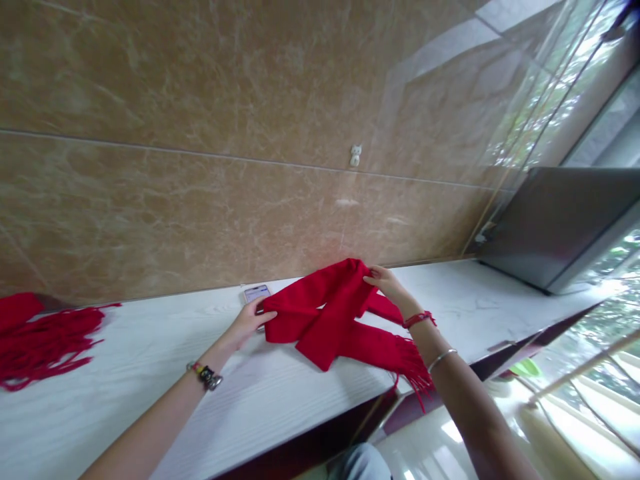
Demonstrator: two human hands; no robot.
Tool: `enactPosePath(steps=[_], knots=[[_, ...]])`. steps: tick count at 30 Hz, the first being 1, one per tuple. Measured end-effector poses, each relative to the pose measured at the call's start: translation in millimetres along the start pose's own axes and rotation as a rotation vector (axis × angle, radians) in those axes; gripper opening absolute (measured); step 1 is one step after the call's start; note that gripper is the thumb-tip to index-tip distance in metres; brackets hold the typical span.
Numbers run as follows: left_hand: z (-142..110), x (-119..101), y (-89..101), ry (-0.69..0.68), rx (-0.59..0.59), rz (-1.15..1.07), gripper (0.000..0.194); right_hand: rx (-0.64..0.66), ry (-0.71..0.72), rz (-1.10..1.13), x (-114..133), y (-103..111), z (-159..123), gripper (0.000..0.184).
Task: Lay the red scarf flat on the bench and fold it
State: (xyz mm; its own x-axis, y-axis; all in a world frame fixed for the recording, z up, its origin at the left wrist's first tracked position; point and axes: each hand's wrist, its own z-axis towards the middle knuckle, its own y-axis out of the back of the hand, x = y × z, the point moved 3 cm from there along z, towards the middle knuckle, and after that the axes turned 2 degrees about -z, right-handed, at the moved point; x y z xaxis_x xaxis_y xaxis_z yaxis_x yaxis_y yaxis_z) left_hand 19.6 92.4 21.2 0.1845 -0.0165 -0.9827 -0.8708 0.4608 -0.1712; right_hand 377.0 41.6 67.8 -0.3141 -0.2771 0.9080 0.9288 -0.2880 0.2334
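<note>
A red fringed scarf (325,327) lies partly folded and crossed over itself on the white counter. My left hand (251,319) pinches its left end between thumb and fingers. At the upper right of the folds, my right hand (387,283) grips another part of the cloth, which is lifted toward the wall. The scarf's fringe (415,363) hangs over the counter's front edge at the right. Just behind my left hand lies a phone (257,292) with its screen lit, partly covered by the hand and scarf.
More red fringed cloth (50,337) rests at the counter's left end. Brown marble tiles (200,213) rise behind the white counter (165,373), with a small white figure (355,155) on them. A large grey box-shaped appliance (565,227) stands at the right by the windows.
</note>
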Motion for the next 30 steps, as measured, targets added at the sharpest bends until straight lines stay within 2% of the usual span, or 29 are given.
enactPosePath(steps=[6, 11, 15, 18, 26, 30], knots=[[51.8, -4.6, -73.4, -0.060, 0.192, -0.156, 0.046, -0.143, 0.012, -0.017, 20.5, 82.6, -1.4, 0.037], [110.0, -3.8, -108.3, -0.022, 0.243, -0.245, 0.046, -0.213, -0.046, -0.026, 15.5, 123.1, 25.1, 0.037], [155.8, 4.8, -115.4, 0.013, 0.198, -0.269, 0.039, -0.231, -0.120, -0.031, -6.5, 131.2, 57.1, 0.030], [176.1, 15.5, -113.4, 0.053, 0.170, -0.279, 0.033, -0.233, -0.184, -0.037, -29.3, 129.0, 75.2, 0.023], [191.5, 55.0, -112.3, 0.130, 0.092, -0.304, 0.026, -0.261, -0.368, -0.081, -84.0, 127.6, 91.4, 0.015], [198.9, 74.3, -117.5, 0.146, 0.047, -0.312, 0.032, -0.254, -0.482, -0.171, -105.0, 122.5, 97.2, 0.024]])
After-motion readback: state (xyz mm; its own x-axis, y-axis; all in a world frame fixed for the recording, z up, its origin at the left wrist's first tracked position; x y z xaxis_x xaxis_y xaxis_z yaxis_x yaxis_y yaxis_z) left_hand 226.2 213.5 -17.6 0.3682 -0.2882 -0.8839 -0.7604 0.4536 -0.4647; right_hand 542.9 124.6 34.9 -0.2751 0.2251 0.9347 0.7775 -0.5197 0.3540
